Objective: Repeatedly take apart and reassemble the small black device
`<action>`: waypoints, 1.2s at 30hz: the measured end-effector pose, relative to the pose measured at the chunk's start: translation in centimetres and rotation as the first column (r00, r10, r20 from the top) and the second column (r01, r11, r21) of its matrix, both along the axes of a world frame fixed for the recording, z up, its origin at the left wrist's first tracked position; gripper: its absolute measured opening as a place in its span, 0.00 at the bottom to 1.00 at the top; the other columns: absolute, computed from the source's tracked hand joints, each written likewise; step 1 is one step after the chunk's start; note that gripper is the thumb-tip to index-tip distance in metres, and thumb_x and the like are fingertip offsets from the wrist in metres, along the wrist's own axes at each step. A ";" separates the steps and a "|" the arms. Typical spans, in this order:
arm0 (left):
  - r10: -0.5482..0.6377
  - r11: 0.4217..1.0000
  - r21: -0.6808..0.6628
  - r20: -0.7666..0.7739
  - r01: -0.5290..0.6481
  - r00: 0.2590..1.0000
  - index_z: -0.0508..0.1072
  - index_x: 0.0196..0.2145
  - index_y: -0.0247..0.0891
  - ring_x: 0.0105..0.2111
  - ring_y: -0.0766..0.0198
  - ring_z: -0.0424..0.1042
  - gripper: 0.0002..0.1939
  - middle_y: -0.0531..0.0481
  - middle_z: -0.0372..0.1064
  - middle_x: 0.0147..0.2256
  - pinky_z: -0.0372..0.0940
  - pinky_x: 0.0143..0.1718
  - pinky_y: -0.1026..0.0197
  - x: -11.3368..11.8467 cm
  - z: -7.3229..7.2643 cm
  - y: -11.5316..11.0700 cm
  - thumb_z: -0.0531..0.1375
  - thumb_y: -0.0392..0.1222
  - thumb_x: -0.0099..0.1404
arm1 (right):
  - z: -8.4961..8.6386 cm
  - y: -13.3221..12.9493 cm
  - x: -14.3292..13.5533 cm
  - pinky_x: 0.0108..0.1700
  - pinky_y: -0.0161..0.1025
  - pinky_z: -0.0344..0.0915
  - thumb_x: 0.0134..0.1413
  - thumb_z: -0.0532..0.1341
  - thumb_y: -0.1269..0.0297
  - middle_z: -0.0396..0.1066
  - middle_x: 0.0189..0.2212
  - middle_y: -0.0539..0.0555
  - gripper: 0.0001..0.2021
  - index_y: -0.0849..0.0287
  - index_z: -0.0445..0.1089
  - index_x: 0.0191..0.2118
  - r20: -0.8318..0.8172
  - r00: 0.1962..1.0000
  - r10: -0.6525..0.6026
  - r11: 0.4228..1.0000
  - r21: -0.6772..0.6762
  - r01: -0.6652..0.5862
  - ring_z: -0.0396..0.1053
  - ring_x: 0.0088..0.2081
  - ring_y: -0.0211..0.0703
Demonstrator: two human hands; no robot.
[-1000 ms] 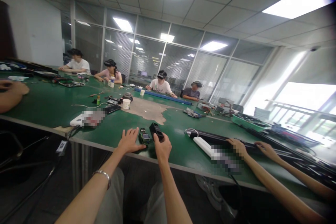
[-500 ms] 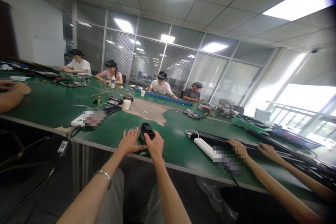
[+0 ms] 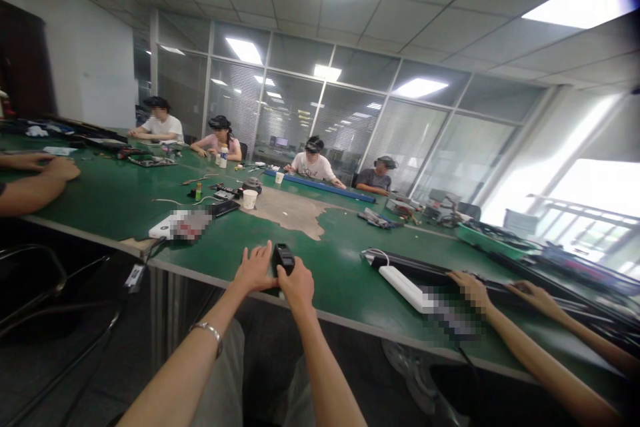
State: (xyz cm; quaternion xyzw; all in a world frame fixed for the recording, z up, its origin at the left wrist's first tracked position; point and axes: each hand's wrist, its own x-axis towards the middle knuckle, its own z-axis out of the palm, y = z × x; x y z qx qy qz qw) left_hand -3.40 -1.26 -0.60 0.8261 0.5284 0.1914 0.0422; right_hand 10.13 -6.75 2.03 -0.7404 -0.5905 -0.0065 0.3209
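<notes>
Near the table's front edge, my right hand point(image 3: 299, 288) is closed round a small black boxy device point(image 3: 283, 255), its thumb on the near side. The device's top face points up and toward me, and its lower part is hidden by my hands. Just left of it, my left hand point(image 3: 254, 269) is open, fingers stretched out over the table and thumb reaching toward the device's base. Whether that thumb touches the device, I cannot tell.
Around me on the green table point(image 3: 200, 260) are a white power strip point(image 3: 403, 288), a white box point(image 3: 163, 227), paper cups point(image 3: 249, 199) and a long blue bar point(image 3: 320, 185). A co-worker's hands point(image 3: 470, 290) rest on black rails at right. Several other people sit around.
The whole view has shifted slightly, moving the scene to the right. The black device has turned a little in my right hand, and my left hand stays spread beside it.
</notes>
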 end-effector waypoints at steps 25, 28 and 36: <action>-0.016 1.000 -0.008 -0.007 0.016 1.000 0.42 0.67 0.35 0.65 0.41 0.43 0.57 0.37 0.47 0.65 0.35 0.63 0.36 0.2 0.5 -0.2 0.49 0.78 0.53 | -0.1 0.4 5.5 0.41 0.39 0.62 0.55 0.56 0.50 0.75 0.39 0.60 0.23 0.61 0.71 0.48 -0.201 0.974 -0.108 0.970 0.195 0.147 0.72 0.41 0.51; -0.025 1.000 -0.002 0.001 0.025 1.000 0.42 0.67 0.35 0.65 0.41 0.44 0.57 0.37 0.47 0.65 0.35 0.63 0.36 0.1 0.5 -0.2 0.48 0.78 0.53 | -1.7 0.3 6.2 0.42 0.41 0.62 0.55 0.56 0.51 0.75 0.39 0.62 0.23 0.63 0.70 0.49 -0.182 0.975 -0.130 0.970 0.183 0.163 0.72 0.42 0.54; -0.011 1.000 -0.020 -0.006 0.011 1.000 0.41 0.67 0.35 0.65 0.41 0.42 0.56 0.37 0.45 0.66 0.35 0.63 0.37 0.3 0.6 -0.3 0.48 0.77 0.54 | -3.5 0.0 5.9 0.53 0.45 0.57 0.53 0.59 0.48 0.67 0.52 0.71 0.39 0.76 0.55 0.61 -0.016 0.988 -0.153 0.958 0.242 0.152 0.64 0.52 0.60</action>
